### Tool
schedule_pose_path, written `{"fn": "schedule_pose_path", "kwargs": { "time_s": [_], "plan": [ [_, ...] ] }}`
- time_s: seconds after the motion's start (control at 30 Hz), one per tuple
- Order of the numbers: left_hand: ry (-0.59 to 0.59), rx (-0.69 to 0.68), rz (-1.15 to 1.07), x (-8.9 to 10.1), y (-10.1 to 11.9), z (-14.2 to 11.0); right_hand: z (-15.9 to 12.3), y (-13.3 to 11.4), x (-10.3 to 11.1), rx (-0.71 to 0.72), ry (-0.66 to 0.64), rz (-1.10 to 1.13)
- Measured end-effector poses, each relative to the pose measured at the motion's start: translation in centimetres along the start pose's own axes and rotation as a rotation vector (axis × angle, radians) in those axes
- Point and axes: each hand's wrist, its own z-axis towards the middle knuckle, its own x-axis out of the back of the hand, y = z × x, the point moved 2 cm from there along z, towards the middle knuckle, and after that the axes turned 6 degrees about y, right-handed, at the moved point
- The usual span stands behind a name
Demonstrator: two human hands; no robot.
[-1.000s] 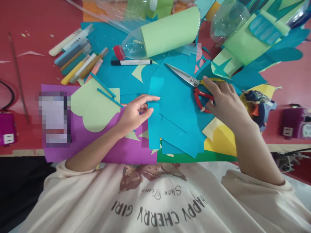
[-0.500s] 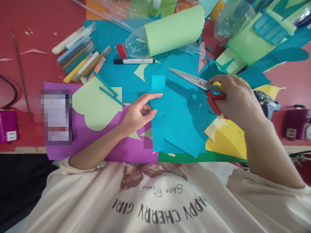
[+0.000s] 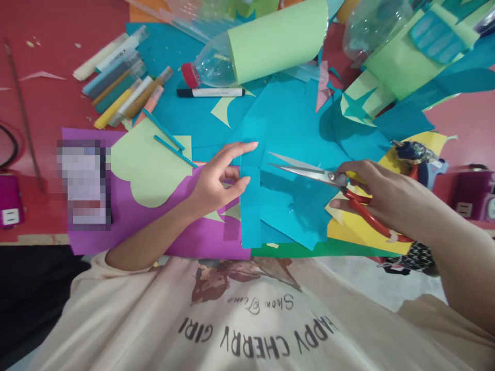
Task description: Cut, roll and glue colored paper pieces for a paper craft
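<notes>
My left hand (image 3: pixel 216 178) is at the left edge of a narrow strip of blue paper (image 3: pixel 250 216). Its index finger and thumb lie over the strip, with the other fingers curled at the edge and partly hidden. My right hand (image 3: pixel 386 193) grips scissors (image 3: pixel 332 178) with red and yellow handles. Their slightly parted blades point left, tips just right of the strip. Beneath them lies more blue paper (image 3: pixel 294 201), with a slanted cut edge near the bottom.
A clear bottle with a red cap (image 3: pixel 189 74), wrapped in green paper (image 3: pixel 278 41), lies behind. Felt pens (image 3: pixel 119 77), a black-and-white marker (image 3: pixel 211 93) and a green paper heart (image 3: pixel 147 165) are left. A phone (image 3: pixel 87 185) rests on purple paper (image 3: pixel 174 242). Yellow paper (image 3: pixel 359 226) is right.
My right hand has brought the scissors down and nearer the blue strip, and the blades have parted slightly. My left hand has barely moved. The view has shifted a little.
</notes>
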Motion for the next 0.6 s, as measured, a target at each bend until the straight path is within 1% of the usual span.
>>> {"fn": "schedule_pose_path", "kwargs": {
  "time_s": [0.13, 0.27, 0.37, 0.6],
  "plan": [
    [-0.033, -0.036, 0.015, -0.1, 0.0, -0.2, 0.2, -0.6, -0.4, 0.124, 0.003, -0.003],
    [-0.064, -0.092, -0.005, -0.2, -0.1, -0.4, 0.4, -0.9, -1.0, 0.193, 0.003, -0.033],
    [-0.081, -0.117, -0.017, -0.2, -0.2, -0.4, 0.8, -1.1, -1.5, 0.204, 0.008, -0.034],
    [-0.086, -0.107, -0.010, -0.4, 0.0, -0.3, 1.4, -1.7, -1.7, 0.200, -0.018, 0.004]
  ]
}}
